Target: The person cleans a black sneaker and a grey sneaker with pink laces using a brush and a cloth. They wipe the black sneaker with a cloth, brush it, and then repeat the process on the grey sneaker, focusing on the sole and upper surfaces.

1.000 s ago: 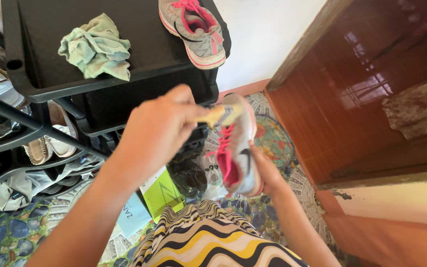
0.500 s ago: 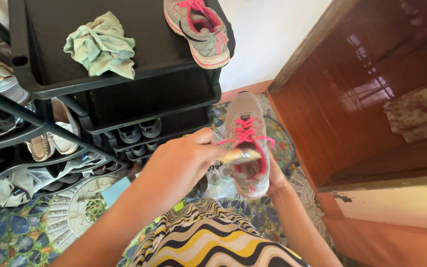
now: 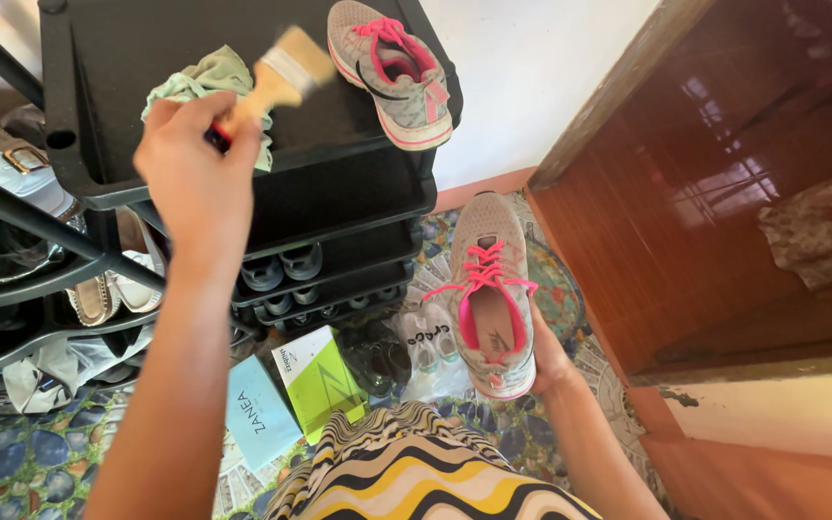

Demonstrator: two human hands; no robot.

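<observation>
While cupped underneath, grey sneaker (image 3: 489, 299) shows pink laces.

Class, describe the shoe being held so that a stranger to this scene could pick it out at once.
Start at the black shoe rack; look right of it, toward the wooden door. There the right hand holds up a grey sneaker with pink laces. Its twin lies on the rack's top shelf, untouched.

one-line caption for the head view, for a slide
Left hand lifts a paintbrush over a shoe rack; right hand holds a grey-pink sneaker.
</observation>
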